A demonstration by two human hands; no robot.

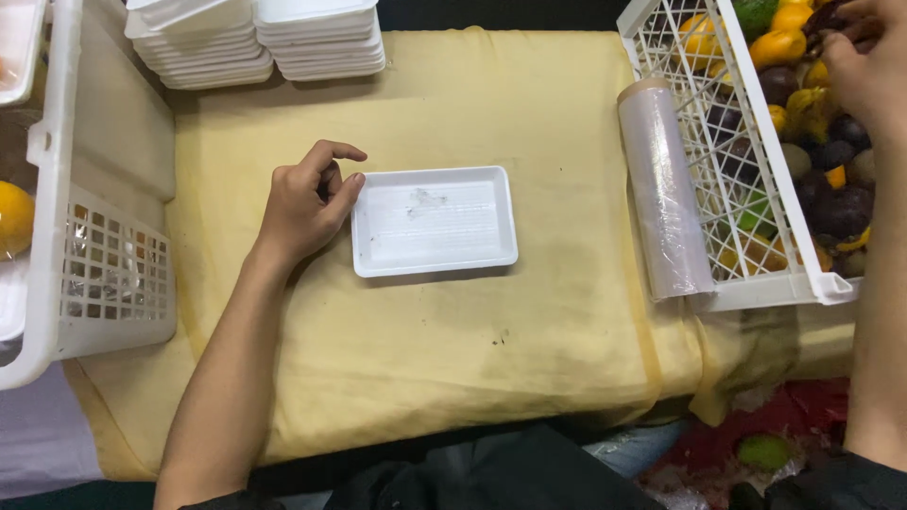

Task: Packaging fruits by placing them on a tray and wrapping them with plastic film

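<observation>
A white foam tray [434,223] lies empty in the middle of a yellow cloth-covered table [425,349]. My left hand [304,201] rests at the tray's left edge, its thumb touching the rim and its fingers loosely curled, holding nothing. My right hand [867,71] is reaching into a white plastic crate [732,151] at the far right, among mixed fruit [831,179] in orange, yellow, green and dark purple. Its fingers are closed around a dark fruit at the top corner, partly cut off by the frame.
A roll of clear cling film [664,194] lies along the crate's left side. Two stacks of white foam trays [255,38] stand at the table's back. Another white crate [90,274] sits at the left edge with an orange fruit [14,215] inside.
</observation>
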